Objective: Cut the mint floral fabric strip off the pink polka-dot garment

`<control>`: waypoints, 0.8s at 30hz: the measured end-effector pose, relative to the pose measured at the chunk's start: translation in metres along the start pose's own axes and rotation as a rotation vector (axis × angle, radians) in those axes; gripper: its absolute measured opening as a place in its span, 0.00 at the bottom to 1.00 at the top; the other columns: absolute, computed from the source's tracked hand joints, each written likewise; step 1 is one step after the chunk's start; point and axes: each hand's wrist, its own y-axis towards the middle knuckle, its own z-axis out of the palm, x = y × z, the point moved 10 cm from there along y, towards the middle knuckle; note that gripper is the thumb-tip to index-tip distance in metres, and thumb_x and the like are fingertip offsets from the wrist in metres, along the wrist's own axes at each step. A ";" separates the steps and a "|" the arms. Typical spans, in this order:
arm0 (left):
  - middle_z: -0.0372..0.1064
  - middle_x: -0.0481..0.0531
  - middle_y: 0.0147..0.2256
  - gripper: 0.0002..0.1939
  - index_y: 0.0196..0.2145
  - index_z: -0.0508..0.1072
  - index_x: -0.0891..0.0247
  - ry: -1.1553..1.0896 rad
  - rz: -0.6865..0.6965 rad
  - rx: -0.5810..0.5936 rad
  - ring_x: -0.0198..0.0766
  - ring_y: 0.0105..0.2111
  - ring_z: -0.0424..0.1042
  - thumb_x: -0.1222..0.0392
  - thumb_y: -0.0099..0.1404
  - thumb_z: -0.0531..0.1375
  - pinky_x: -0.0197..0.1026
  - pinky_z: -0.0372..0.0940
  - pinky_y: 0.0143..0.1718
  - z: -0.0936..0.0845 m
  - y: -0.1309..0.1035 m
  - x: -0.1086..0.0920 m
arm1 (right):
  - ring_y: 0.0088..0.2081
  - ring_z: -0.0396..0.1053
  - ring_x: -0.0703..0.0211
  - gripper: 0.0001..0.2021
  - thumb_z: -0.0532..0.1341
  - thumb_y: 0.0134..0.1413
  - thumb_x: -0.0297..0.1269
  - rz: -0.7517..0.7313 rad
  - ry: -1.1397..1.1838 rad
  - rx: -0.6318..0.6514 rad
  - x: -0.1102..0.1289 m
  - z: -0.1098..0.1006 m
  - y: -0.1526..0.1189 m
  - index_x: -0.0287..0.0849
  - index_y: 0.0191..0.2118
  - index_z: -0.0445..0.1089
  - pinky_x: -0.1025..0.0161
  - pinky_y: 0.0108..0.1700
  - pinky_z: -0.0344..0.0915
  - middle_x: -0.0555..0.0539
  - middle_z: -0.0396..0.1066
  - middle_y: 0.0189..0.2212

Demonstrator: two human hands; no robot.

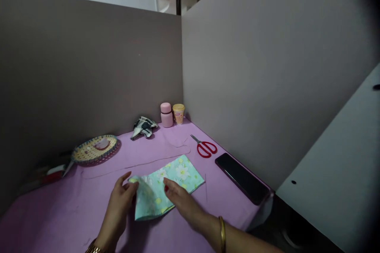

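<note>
A folded green cloth with white and yellow flowers [181,172] lies on the purple tablecloth, its left end raised. My left hand [123,193] pinches that left end between thumb and fingers. Over the near edge of the cloth, my right hand [179,199] rests with its thumb on top; its other fingers are mostly hidden beneath or behind the thumb, so its hold is unclear. Red-handled scissors [204,147] lie beyond the cloth to the right, blades pointing away.
A black phone [242,178] lies by the right edge. A woven basket [95,149], checked cloth [144,126], pink bottle [166,115] and yellow-lidded cup [178,114] stand or lie toward the back. Grey partitions [118,59] enclose the table's far and right sides.
</note>
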 end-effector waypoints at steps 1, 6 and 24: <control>0.58 0.42 0.23 0.32 0.55 0.53 0.70 -0.059 0.029 0.006 0.32 0.20 0.64 0.52 0.55 0.52 0.36 0.62 0.24 0.013 0.002 -0.015 | 0.60 0.53 0.51 0.37 0.54 0.53 0.55 -0.027 0.068 0.022 0.004 0.001 -0.002 0.37 0.63 0.47 0.55 0.57 0.54 0.37 0.53 0.60; 0.65 0.48 0.31 0.34 0.59 0.47 0.65 -0.151 0.212 0.199 0.33 0.25 0.70 0.51 0.58 0.53 0.38 0.67 0.28 0.098 0.010 -0.076 | 0.55 0.58 0.46 0.29 0.66 0.41 0.50 0.094 0.499 -0.212 -0.015 -0.014 -0.007 0.44 0.49 0.63 0.52 0.57 0.51 0.44 0.67 0.50; 0.45 0.56 0.62 0.27 0.60 0.51 0.62 0.830 0.707 0.429 0.46 0.62 0.44 0.51 0.67 0.41 0.63 0.42 0.58 0.165 -0.001 -0.035 | 0.59 0.55 0.49 0.24 0.41 0.54 0.52 0.104 0.727 -0.412 -0.082 -0.013 0.002 0.63 0.58 0.49 0.46 0.48 0.63 0.54 0.61 0.56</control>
